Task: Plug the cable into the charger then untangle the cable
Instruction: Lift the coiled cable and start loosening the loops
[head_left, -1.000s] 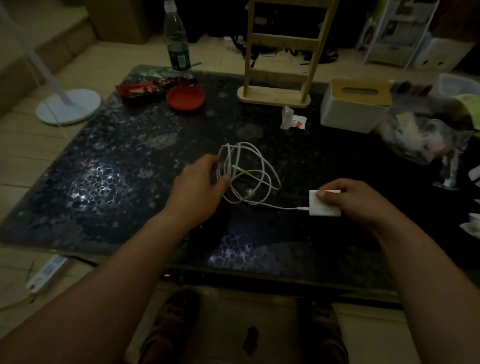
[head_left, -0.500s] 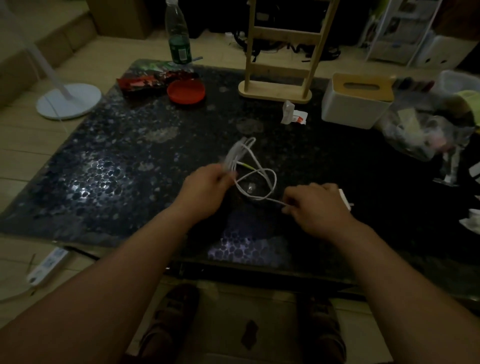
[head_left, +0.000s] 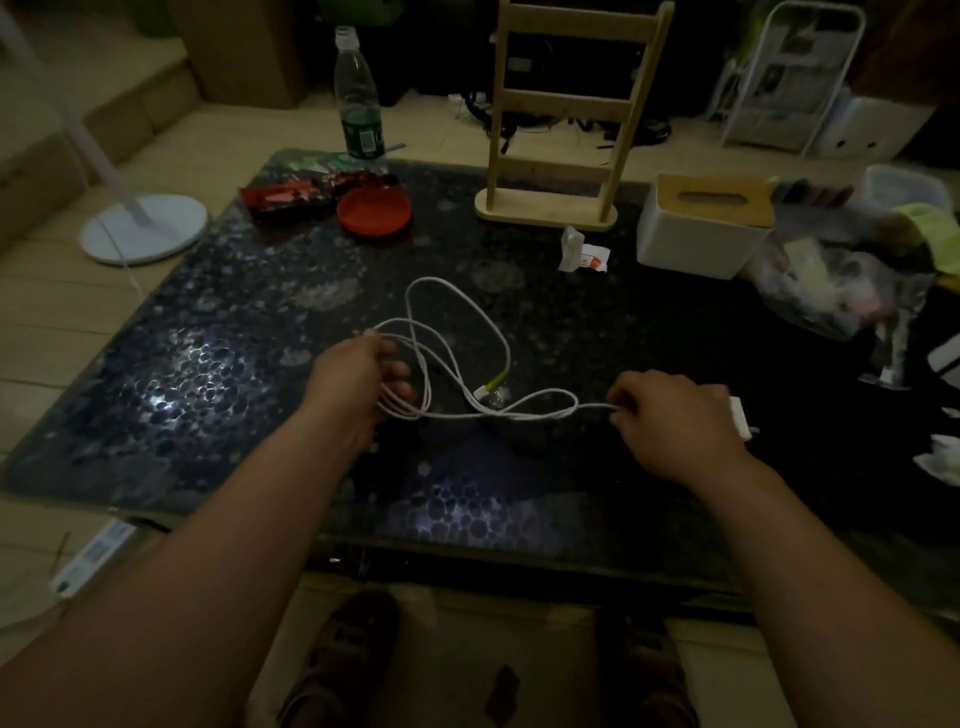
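A white cable (head_left: 457, 332) lies in loose loops on the dark speckled table (head_left: 218, 364), with a yellow-green connector end (head_left: 491, 387) near the middle. My left hand (head_left: 358, 379) is closed around a bunch of loops at the cable's left side. My right hand (head_left: 670, 421) pinches the cable's other end, stretched out to the right. The white charger (head_left: 740, 415) peeks out just behind my right hand, mostly hidden by it.
At the back stand a plastic bottle (head_left: 358, 98), a red dish (head_left: 374, 210), snack wrappers (head_left: 291, 195), a wooden rack (head_left: 556, 130) and a white tissue box (head_left: 701, 228). A plastic bag (head_left: 841, 280) lies at right. A small white packet (head_left: 579, 252) sits mid-table.
My hands moved apart, the right one pulling to the right. The tight coil has opened into wider, looser loops spread across the table.
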